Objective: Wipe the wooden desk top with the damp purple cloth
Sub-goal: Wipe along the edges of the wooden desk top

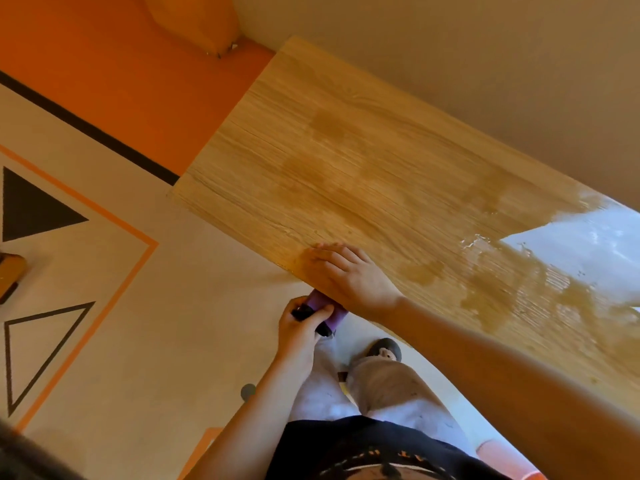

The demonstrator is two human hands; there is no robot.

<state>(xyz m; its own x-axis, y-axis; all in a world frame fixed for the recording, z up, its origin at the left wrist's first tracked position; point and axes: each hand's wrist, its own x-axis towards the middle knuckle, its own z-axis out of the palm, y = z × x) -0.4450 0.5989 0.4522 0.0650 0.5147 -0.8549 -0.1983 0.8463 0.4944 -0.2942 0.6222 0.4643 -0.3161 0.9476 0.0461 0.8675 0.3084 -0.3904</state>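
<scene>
The wooden desk top (363, 161) runs from the upper middle to the right edge, with dark damp patches and a shiny wet glare at the right. My right hand (346, 275) lies flat, fingers together, on the desk's near edge. Just below that edge my left hand (301, 327) is closed around the bunched purple cloth (323, 306), which has a dark trim. The cloth sits off the desk, partly hidden under my right hand.
The floor (173, 306) is pale with orange bands, a black stripe and triangle marks (34, 209). An orange block (197, 22) stands by the desk's far end. A beige wall (485, 64) backs the desk. My legs and shoe (384, 348) are below its edge.
</scene>
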